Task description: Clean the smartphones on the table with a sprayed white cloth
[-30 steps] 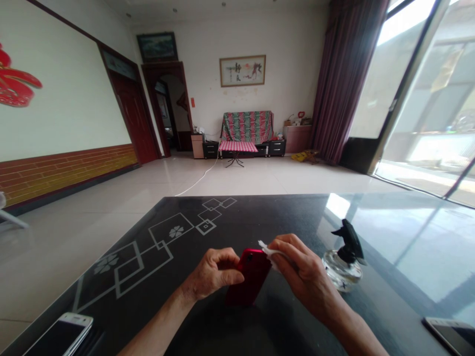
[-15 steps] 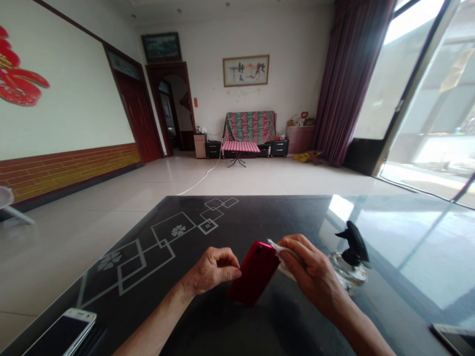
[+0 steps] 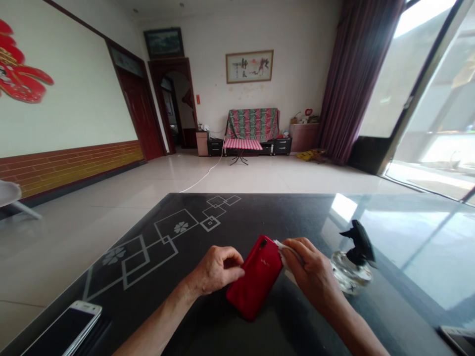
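While my left hand (image 3: 215,269) pinches the glossy red phone (image 3: 255,277) over the near black glass table (image 3: 297,217), my right hand (image 3: 311,269) presses a crumpled white wipe (image 3: 284,248) against its rounded far edge; no lettering is legible.

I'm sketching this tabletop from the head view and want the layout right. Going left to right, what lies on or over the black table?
White phone → left hand → red phone → right hand with a white cloth → spray bottle → another phone at the right edge.
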Demonstrator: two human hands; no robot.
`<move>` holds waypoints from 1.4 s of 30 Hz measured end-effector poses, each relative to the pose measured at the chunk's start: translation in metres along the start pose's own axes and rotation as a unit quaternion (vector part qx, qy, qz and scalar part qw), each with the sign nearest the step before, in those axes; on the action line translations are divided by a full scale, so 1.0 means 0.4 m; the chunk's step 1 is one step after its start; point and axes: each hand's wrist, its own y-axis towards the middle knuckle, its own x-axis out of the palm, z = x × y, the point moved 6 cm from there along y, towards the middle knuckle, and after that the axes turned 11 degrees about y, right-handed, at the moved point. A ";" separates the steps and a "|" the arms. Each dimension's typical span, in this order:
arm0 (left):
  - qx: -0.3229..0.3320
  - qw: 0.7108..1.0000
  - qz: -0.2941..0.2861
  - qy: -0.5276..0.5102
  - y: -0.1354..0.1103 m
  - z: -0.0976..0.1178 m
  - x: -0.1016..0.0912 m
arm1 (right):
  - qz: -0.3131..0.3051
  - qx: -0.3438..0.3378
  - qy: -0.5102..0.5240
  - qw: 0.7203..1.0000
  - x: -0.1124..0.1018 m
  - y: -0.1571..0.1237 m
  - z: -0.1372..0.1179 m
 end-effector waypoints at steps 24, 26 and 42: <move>-0.127 0.940 -0.157 0.274 -0.212 0.041 0.008 | -0.089 -0.030 0.028 0.995 0.111 -0.052 0.007; -0.149 0.936 -0.151 0.283 -0.249 0.048 0.021 | -0.075 -0.025 0.030 0.996 0.094 -0.056 -0.005; -0.115 0.943 -0.093 0.299 -0.233 0.055 0.017 | -0.051 -0.017 0.049 0.997 0.066 -0.108 -0.030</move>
